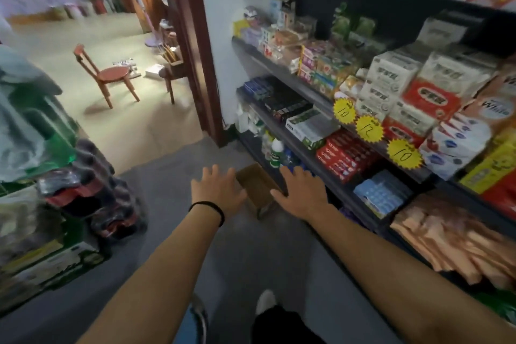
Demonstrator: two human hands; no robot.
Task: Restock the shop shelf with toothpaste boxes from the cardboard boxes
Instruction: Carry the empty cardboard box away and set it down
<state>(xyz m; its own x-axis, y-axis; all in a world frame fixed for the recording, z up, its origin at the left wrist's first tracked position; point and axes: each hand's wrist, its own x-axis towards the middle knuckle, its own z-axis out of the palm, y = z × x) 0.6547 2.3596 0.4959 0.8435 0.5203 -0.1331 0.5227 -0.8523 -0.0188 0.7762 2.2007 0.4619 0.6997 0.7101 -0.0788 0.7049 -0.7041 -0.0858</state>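
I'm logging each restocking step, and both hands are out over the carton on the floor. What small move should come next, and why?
Probably lower both hands to grip the cardboard box by its sides. The left hand and right hand are open and spread on either side of it, holding nothing, and it sits on the floor beside the shelf.
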